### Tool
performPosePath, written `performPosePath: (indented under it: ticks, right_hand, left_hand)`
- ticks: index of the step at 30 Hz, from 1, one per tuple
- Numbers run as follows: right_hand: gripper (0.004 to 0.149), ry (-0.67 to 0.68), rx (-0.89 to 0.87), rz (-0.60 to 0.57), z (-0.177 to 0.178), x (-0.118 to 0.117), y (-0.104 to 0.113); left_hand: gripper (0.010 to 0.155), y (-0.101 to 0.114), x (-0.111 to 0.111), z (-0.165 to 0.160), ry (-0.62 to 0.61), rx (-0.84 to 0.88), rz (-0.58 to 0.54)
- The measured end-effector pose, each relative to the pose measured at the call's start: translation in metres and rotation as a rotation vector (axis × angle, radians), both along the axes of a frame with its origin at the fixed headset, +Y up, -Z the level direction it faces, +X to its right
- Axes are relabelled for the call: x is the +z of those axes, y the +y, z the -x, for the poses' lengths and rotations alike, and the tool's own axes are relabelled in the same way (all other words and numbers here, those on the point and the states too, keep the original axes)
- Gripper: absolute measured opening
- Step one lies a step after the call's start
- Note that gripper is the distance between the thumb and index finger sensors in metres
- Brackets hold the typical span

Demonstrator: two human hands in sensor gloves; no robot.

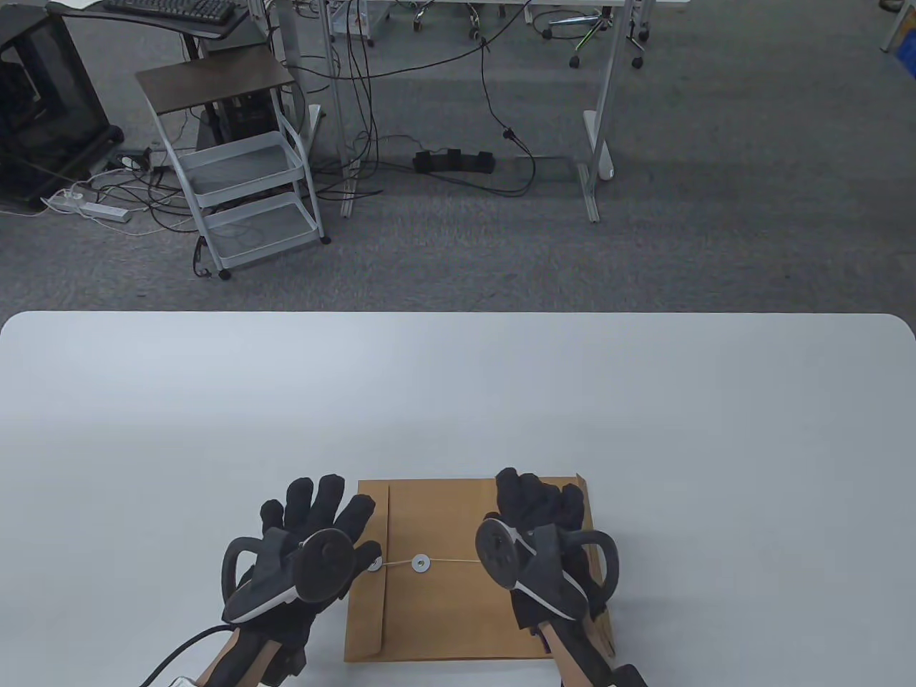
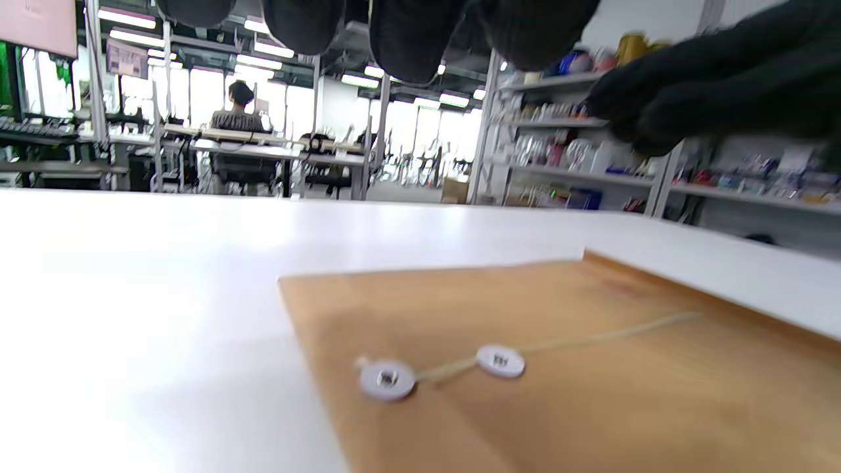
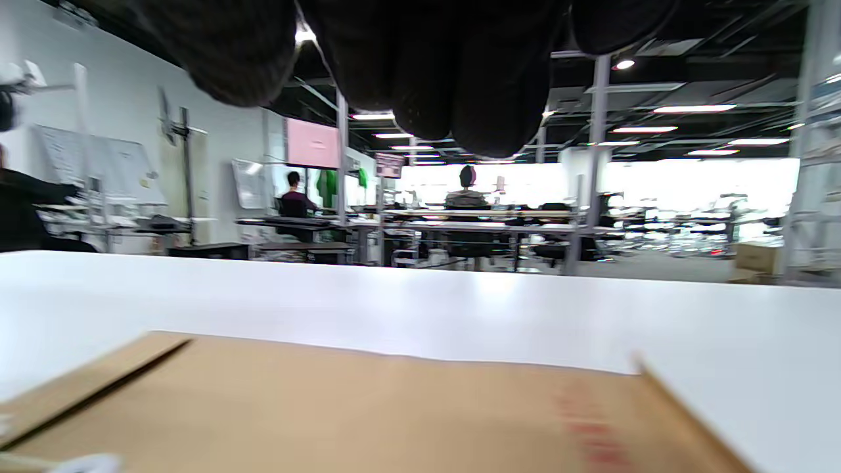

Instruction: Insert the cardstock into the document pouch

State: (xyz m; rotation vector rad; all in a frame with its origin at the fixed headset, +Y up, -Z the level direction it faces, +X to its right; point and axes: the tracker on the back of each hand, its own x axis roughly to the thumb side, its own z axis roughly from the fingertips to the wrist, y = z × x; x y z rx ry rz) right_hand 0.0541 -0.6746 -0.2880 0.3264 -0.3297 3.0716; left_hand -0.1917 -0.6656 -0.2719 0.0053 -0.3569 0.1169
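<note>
Fingers (image 1: 315, 501) hover — pouch (image 1: 444, 522), cart (image 1: 236, 179) beyond.

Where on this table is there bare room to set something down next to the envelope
Bare table runs from the brown envelope back to the far edge, and out to both side edges beyond the left hand and right hand. The near middle is crowded: both hands are at the envelope's ends.

You can read no text anywhere. The brown document pouch (image 3: 407, 414) carries faint red marks near its right edge in your right wrist view, but they are too blurred to read.
</note>
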Motion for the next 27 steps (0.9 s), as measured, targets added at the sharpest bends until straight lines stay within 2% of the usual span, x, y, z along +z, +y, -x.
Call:
performPosePath:
  ticks: [1,2,3,5,6,14,27]
  right_hand:
    - [0.067,0.029,-0.001,-0.006,0.005,0.001,-0.002]
    - [0.019,0.048,0.01,-0.008,0.008,0.002,-0.004]
    - [0.019,0.066,0.025,-0.007,0.011,0.003,-0.006]
    - [0.022,0.103,0.05,0.003,0.016,0.005,-0.009]
    - [0.073,0.125,0.065,0.021,0.018,0.006,-0.01]
    - [0.08,0.204,0.064,0.056,0.026,0.01,-0.015]
    - [0.08,0.188,0.055,0.025,0.024,0.009,-0.015]
  left_hand:
    - [0.066,0.002,0.001,0.0,-0.008,0.018,-0.017]
    - [0.066,0.005,0.002,0.001,-0.019,0.033,-0.033]
    - [0.065,0.007,0.003,0.001,-0.025,0.043,-0.045]
    - [0.066,0.011,0.006,0.001,-0.033,0.061,-0.08]
    - [0.066,0.012,0.008,0.001,-0.036,0.064,-0.099]
    - [0.07,0.015,0.011,-0.001,-0.071,0.069,-0.096]
    - [0.07,0.011,0.011,-0.005,-0.066,0.023,-0.1]
